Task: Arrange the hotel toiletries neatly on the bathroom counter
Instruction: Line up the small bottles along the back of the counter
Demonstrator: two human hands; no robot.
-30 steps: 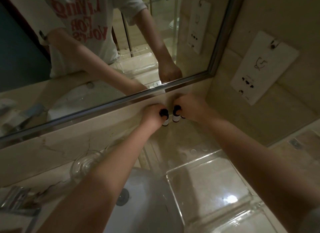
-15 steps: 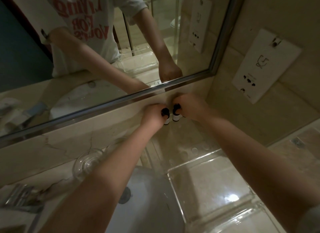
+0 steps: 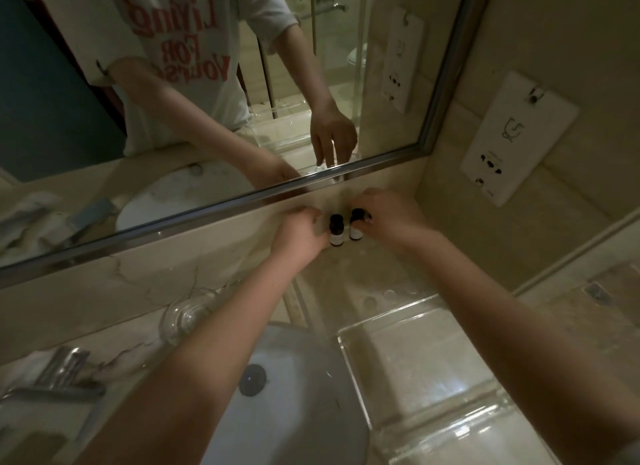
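Left bottle (image 3: 336,232) and right bottle (image 3: 356,226) stand upright, side by side, at the back of the counter (image 3: 349,274). I read the left hand (image 3: 300,230) as loosely curled beside its bottle, contact unconfirmed. The right hand (image 3: 389,215) pinches the right bottle.

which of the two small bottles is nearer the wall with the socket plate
The right bottle, beside the right hand; the left bottle stands one place farther off.
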